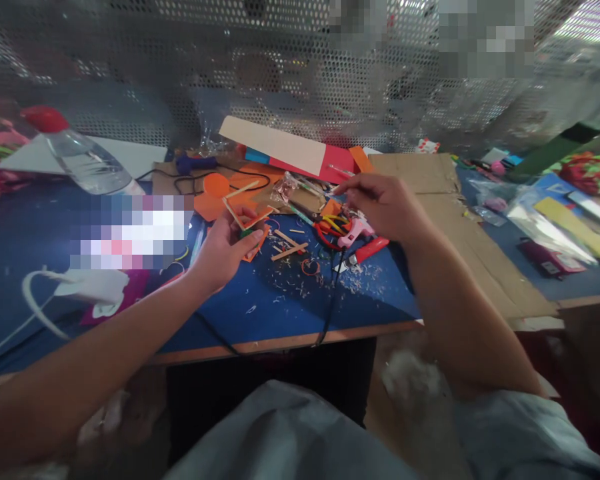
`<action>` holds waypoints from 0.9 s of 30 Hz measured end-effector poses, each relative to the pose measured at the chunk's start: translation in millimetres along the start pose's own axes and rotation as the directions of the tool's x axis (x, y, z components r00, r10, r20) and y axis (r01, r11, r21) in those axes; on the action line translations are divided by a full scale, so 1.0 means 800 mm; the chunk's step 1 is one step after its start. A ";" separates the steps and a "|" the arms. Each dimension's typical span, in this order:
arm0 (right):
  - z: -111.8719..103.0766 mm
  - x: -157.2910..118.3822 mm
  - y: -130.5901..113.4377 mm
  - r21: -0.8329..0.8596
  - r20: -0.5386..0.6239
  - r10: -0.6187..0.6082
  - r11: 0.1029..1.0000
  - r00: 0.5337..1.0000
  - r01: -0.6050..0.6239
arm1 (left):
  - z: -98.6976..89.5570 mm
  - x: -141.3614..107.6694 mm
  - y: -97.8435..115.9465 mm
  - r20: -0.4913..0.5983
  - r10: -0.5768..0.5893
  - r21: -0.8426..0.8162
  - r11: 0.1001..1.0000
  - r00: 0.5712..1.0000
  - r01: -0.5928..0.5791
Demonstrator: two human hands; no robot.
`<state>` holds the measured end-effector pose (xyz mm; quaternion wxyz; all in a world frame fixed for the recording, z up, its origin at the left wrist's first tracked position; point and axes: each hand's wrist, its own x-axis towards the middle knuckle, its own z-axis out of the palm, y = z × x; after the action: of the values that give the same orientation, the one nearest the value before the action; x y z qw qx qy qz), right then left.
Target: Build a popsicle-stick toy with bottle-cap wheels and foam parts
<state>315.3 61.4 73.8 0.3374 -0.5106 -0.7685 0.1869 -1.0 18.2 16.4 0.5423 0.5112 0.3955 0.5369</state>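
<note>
Between the thumb and fingers of my left hand [223, 248] is a small frame of thin wooden sticks [234, 212], open at its upper right. My right hand [375, 200] hovers over the tool pile with its fingers bent together; whatever lies at its fingertips is too small to make out. Below it are red-handled pliers [324, 239], a pink glue gun [357, 231] and a red-handled tool [371, 251]. Crossed wooden sticks [289, 252] lie on the blue table between my hands, among pale shavings.
A water bottle [87, 160] with a red cap stands at the left, near a white plug [94, 287] with its cable. Orange sheets [215, 197] and a long white and red box [290, 148] lie at the back. Cardboard [480, 247] covers the right side.
</note>
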 end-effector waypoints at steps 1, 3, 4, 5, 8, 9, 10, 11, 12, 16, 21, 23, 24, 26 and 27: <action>-0.017 0.000 0.009 -0.026 -0.006 0.020 0.999 1.000 -0.020 | -0.001 0.000 0.000 -0.003 -0.003 0.013 1.000 1.000 0.003; -0.040 -0.006 0.028 -0.186 0.039 0.049 0.982 0.998 -0.041 | -0.005 -0.001 0.002 0.000 0.005 0.043 0.999 1.000 -0.005; -0.045 -0.011 0.036 -0.299 0.120 0.059 0.954 0.991 -0.021 | -0.008 -0.002 0.003 0.001 0.017 0.058 0.998 1.000 -0.017; -0.047 -0.017 0.044 -0.379 0.204 0.066 0.925 0.977 0.017 | -0.011 -0.002 0.004 0.002 0.035 0.073 0.997 0.999 -0.035; -0.039 -0.038 0.060 -0.420 0.304 0.057 0.904 0.951 0.080 | -0.023 -0.004 0.005 -0.019 0.073 0.113 0.991 0.997 -0.070; -0.035 -0.044 0.064 -0.421 0.310 0.048 0.902 0.950 0.092 | -0.028 -0.005 0.004 -0.030 0.075 0.120 0.990 0.997 -0.071; -0.032 -0.048 0.068 -0.428 0.307 0.042 0.898 0.951 0.099 | -0.032 -0.007 0.004 -0.035 0.073 0.121 0.990 0.997 -0.068; -0.030 -0.050 0.072 -0.439 0.297 0.039 0.893 0.954 0.100 | -0.036 -0.008 0.003 -0.036 0.070 0.119 0.991 0.997 -0.065; -0.029 -0.051 0.076 -0.455 0.280 0.041 0.885 0.959 0.095 | -0.041 -0.010 0.002 -0.032 0.066 0.115 0.991 0.997 -0.062; -0.025 -0.035 0.081 -0.500 0.214 0.047 0.863 0.976 0.068 | -0.054 -0.015 0.000 -0.010 0.068 0.111 0.992 0.998 -0.067; 0.027 0.002 0.037 -0.434 0.299 -0.039 0.884 0.953 0.172 | -0.055 -0.024 0.001 -0.045 0.100 0.043 0.994 0.994 -0.098; 0.065 0.015 0.009 -0.395 0.348 -0.080 0.891 0.934 0.224 | -0.053 -0.030 0.000 -0.058 0.098 0.007 0.995 0.993 -0.098; 0.084 0.021 -0.003 -0.373 0.372 -0.102 0.894 0.923 0.249 | -0.052 -0.034 -0.002 -0.059 0.101 -0.009 0.995 0.993 -0.102; 0.114 0.033 -0.022 -0.321 0.425 -0.146 0.899 0.894 0.299 | -0.052 -0.041 -0.005 -0.038 0.105 -0.021 0.994 0.994 -0.105; 0.123 0.040 -0.026 -0.307 0.436 -0.154 0.901 0.887 0.308 | -0.053 -0.044 -0.007 -0.028 0.107 -0.019 0.994 0.994 -0.107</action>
<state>223.6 87.9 28.7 0.0911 -0.4184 -0.8983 0.0982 -45.0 -10.7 -0.5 0.5125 0.5188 0.3693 0.5761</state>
